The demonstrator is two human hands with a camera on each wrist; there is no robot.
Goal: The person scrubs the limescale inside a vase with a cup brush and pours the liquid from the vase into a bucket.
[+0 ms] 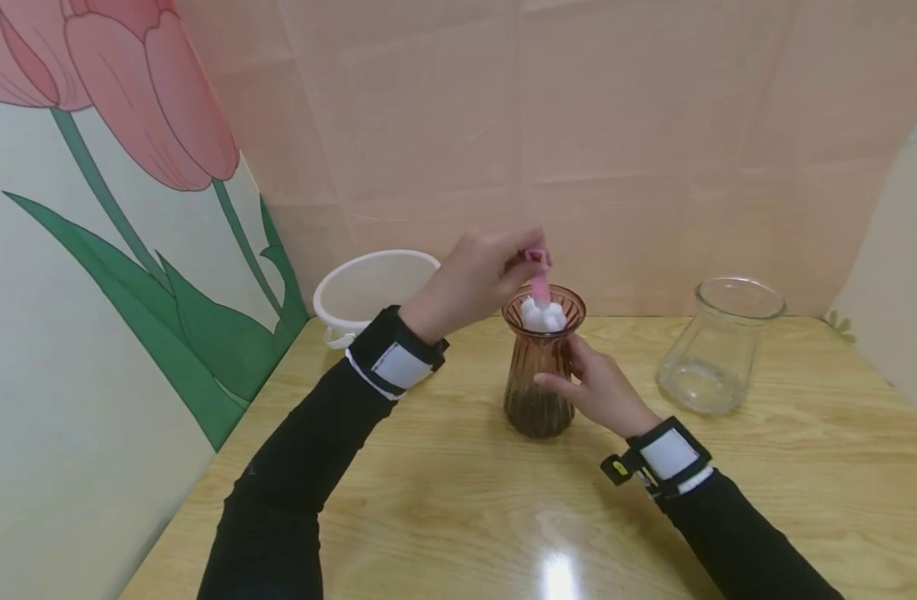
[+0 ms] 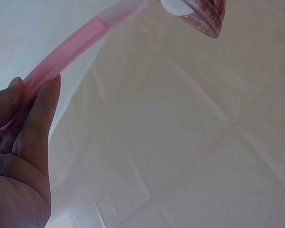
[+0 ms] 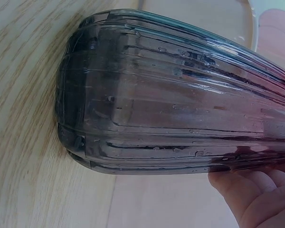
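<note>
A ribbed brown glass vase (image 1: 539, 375) stands upright on the wooden table (image 1: 458, 500). My right hand (image 1: 595, 385) grips its body from the right side; the ribbed vase (image 3: 175, 99) fills the right wrist view, with my right hand's fingers (image 3: 256, 194) under it. Above the vase mouth my left hand (image 1: 488, 279) pinches a pink brush handle (image 1: 539, 287), whose white head (image 1: 543, 317) sits in the opening. In the left wrist view the pink handle (image 2: 71, 52) runs from my left hand's fingers (image 2: 35, 118) up to the vase rim (image 2: 206, 16).
A white plastic bowl (image 1: 368, 292) sits at the back left by the wall. A clear glass jar (image 1: 721, 346) stands at the back right. A flower-painted panel (image 1: 113, 250) borders the table on the left, and a pink wall closes the back.
</note>
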